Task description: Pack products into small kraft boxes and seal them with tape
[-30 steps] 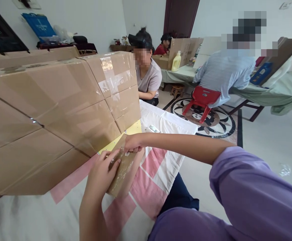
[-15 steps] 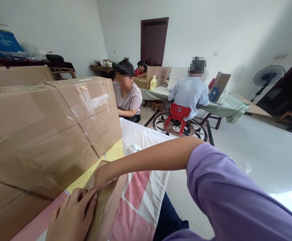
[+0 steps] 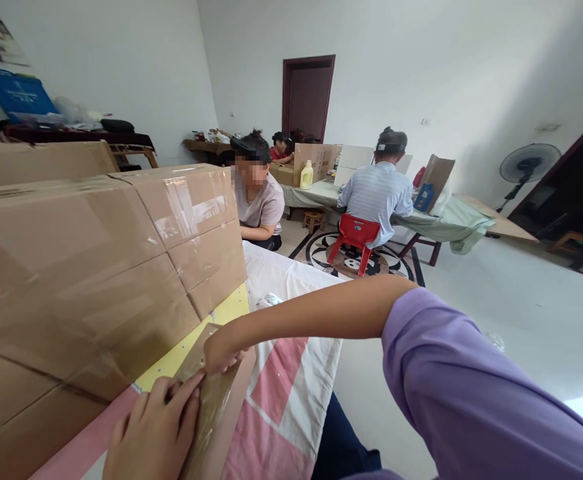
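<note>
Head view: taped cardboard boxes (image 3: 96,267) crowd the left of the cloth-covered surface (image 3: 291,373), with co-workers seated behind. Just beside the boxes, the right hand (image 3: 221,347) pinches the top of a taped cardboard piece (image 3: 219,417). The left hand (image 3: 154,433) lays its fingers (image 3: 184,400), pressed together, flat against the piece, thumb hidden.

A loose lilac sleeve (image 3: 471,393) covers the right arm to the elbow; forearm (image 3: 311,313), right hand (image 3: 220,350) and left hand (image 3: 154,433) are bare. Dark navy trousers (image 3: 344,440).

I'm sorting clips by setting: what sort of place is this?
Probably a home room used as a packing workshop: taped cardboard boxes stacked on a cloth-covered table, other people seated at a second table, a standing fan.
</note>
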`<state>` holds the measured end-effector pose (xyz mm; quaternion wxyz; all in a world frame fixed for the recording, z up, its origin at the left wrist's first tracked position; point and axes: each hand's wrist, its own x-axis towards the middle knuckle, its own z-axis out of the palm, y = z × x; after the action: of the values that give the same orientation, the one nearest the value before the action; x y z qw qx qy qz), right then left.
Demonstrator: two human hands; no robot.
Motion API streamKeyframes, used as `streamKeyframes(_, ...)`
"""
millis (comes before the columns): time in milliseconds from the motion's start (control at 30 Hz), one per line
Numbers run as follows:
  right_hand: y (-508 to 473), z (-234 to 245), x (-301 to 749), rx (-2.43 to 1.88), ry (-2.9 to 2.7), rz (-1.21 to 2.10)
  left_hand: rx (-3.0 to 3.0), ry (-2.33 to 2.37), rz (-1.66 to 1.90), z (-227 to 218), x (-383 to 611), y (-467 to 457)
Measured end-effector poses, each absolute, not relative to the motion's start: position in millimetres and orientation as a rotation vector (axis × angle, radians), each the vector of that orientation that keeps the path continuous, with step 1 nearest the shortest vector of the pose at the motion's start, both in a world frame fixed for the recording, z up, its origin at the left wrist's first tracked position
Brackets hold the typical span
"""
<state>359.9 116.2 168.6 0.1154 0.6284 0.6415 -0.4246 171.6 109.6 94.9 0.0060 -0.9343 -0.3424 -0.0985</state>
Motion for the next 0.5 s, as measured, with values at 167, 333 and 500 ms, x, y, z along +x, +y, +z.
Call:
streamKeyframes(167, 98.8, 199.5, 368.6, 1.811, 1.530, -1.316, -2.934, -1.112, -0.309, 97.1, 174.5, 108.6)
streamKeyframes(333, 81.8, 208.1, 381.3, 1.839, 1.714, -1.024, -2.986, -1.164, -0.354, 101.9, 176.4, 105.9)
streamKeyframes(500, 50.1, 216.4, 424.1, 2.000, 1.815, -0.502, -3.130, -1.207, -0.407, 116.6, 178.3, 98.3)
